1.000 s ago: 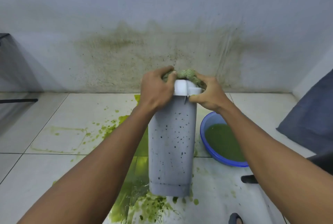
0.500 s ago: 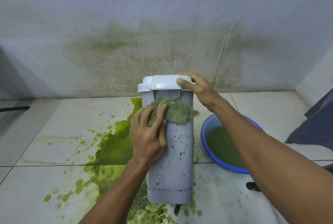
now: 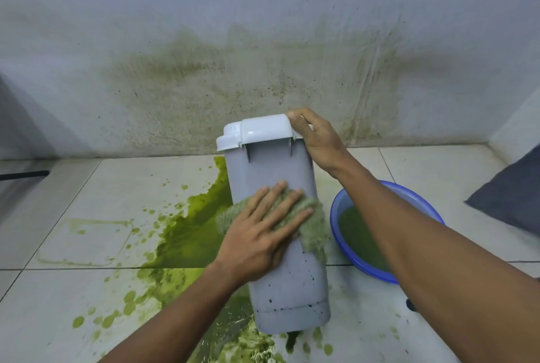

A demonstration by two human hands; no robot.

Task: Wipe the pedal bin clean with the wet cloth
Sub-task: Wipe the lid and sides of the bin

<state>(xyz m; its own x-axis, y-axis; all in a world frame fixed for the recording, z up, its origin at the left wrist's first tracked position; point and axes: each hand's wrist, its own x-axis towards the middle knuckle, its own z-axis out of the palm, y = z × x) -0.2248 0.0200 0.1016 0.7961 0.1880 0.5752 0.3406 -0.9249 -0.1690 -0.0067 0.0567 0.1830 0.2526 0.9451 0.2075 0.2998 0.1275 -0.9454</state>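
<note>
A tall grey pedal bin (image 3: 280,169) with a white lid (image 3: 257,130) stands on the tiled floor, tilted slightly left. Its upper side looks clean; dark specks dot the lower part. My left hand (image 3: 263,228) lies flat with straight, spread fingers, pressing a wet greenish cloth (image 3: 312,225) against the bin's middle. The cloth hangs over the bin's right edge. My right hand (image 3: 315,137) grips the lid's right corner, fingers curled round the far side.
A blue basin (image 3: 388,272) of green water sits on the floor right of the bin. Green liquid (image 3: 193,231) is spilled over the tiles left of and below the bin. The stained wall (image 3: 263,70) stands close behind. A dark cushion (image 3: 514,196) lies at the far right.
My left hand has slid the cloth down from the bin's top to its middle, the fingers now flat. The specks on the upper side are gone. My right hand stays at the lid.
</note>
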